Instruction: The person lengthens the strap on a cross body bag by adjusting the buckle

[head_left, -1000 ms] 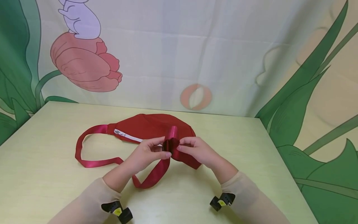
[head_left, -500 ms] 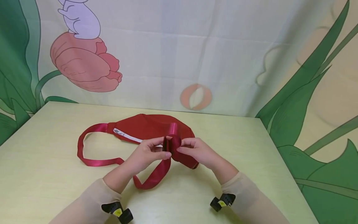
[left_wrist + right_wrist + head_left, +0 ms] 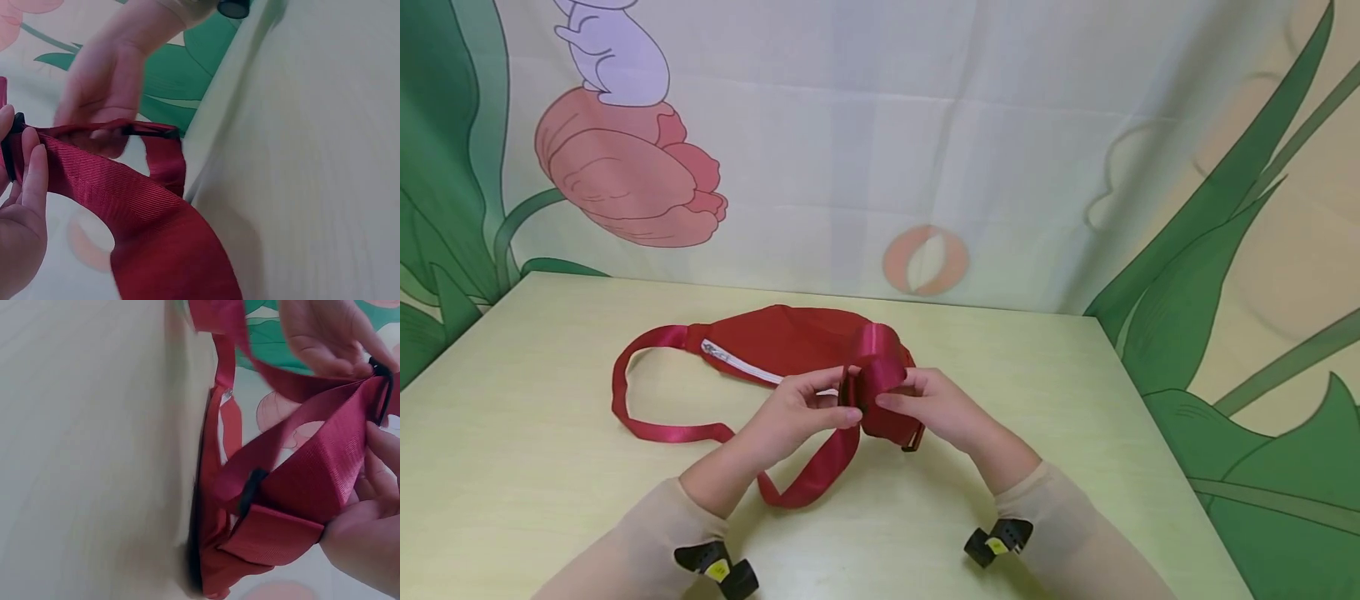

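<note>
A red waist bag [image 3: 797, 337] with a white zip lies on the table, its shiny dark-red webbing strap [image 3: 676, 433] curving out to the left. Thumb and fingers of my left hand [image 3: 797, 408] pinch a black strap slider [image 3: 385, 403] with the webbing running through it. Just to the right, my right hand [image 3: 936, 408] pinches the strap, and a loop of webbing [image 3: 880, 358] stands up over the fingers. Another black buckle piece [image 3: 252, 490] sits lower on the strap in the right wrist view. The hands partly hide the bag's right end.
The pale wooden table [image 3: 1075, 400] backs onto a curtain [image 3: 1000, 167] printed with plants and an animal. A slack strap length [image 3: 812, 479] hangs below the left hand. Black cameras [image 3: 730, 571] are worn on both wrists.
The webbing loop above the hands has grown wider and taller. The strap's left curve has drawn in slightly to the right, and the bag's right end has shifted left.
</note>
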### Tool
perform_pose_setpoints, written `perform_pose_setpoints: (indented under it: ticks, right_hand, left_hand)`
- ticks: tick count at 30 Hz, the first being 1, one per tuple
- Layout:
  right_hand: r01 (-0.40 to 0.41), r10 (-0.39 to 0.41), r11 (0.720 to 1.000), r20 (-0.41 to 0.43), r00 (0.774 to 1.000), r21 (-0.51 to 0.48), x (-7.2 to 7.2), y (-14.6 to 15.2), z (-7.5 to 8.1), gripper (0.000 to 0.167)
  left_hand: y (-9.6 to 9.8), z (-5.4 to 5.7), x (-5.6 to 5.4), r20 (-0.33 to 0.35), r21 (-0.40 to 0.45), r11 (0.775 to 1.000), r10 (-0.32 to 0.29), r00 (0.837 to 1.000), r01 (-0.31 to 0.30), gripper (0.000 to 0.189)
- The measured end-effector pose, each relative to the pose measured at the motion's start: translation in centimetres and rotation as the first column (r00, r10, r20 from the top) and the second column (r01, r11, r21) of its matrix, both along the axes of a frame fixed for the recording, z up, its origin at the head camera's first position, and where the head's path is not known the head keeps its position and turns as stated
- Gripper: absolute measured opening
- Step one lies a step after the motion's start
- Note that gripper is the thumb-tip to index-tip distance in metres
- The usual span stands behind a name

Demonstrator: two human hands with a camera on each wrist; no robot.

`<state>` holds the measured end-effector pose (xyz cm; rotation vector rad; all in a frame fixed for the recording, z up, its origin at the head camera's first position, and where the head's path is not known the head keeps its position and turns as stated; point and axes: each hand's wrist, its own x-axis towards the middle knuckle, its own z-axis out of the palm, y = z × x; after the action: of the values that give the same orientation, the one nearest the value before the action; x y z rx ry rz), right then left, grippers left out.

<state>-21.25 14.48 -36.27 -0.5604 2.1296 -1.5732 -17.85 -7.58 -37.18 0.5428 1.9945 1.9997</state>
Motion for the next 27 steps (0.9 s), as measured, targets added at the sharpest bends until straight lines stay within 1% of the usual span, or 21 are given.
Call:
perform_pose_setpoints:
  ticks: [2,4,7,11,13,17,19,24,27]
  right_hand:
    - [-0.005,0.005,1.0,-0.032,0.999,-0.014,0.12,-0.13,0.05,0.033]
    - [-0.001,0.0,1.0,-0.056,0.998,-0.012,0.18,-0.25,0.1,0.035]
    - [0.028,-0.028,1.0,-0.032,0.999,0.001,0.15,-0.19,0.22,0.036]
    - [0.06,-0.06,0.998,0.017,0.998,0.008,0.04,0.07,0.33,0.034]
    - [0.071,-0.071,0.997,0.018,0.997,0.005,0.1,0.05,0.39,0.033]
    - [0.078,-0.078,0.997,-0.002,0.997,-0.015,0.26,-0.17,0.38,0.034]
    - [0.059,-0.059,0.998,-0.016,0.998,-0.027,0.35,-0.32,0.32,0.033]
    - [-0.057,0.055,0.998,-0.043,0.998,-0.041,0.57,-0.61,0.24,0.036]
    - [-0.098,0.095,0.994,-0.053,0.994,-0.048,0.62,-0.68,0.27,0.037]
  left_hand:
    - [0.22,-0.26,0.03,-0.012,-0.01,1.0,-0.013,1.0,0.013,0.054]
    - [0.36,-0.42,0.07,-0.021,-0.015,1.0,-0.014,1.0,0.014,0.055]
    - [0.26,-0.43,0.0,-0.014,-0.003,1.0,-0.001,1.0,0.001,0.052]
    - [-0.07,-0.33,-0.11,0.017,0.025,1.0,0.006,1.0,-0.006,0.049]
    - [-0.14,-0.37,-0.14,0.024,0.04,0.999,-0.003,1.0,0.002,0.049]
    - [-0.11,-0.32,-0.05,0.024,0.043,0.999,-0.017,1.0,0.016,0.048]
    - [-0.04,-0.3,-0.01,0.019,0.042,0.999,-0.022,1.0,0.021,0.047]
    - [-0.03,-0.23,0.1,0.006,0.073,0.997,-0.034,0.999,0.034,0.044]
    - [-0.05,-0.17,0.13,-0.006,0.075,0.996,-0.038,0.999,0.039,0.044]
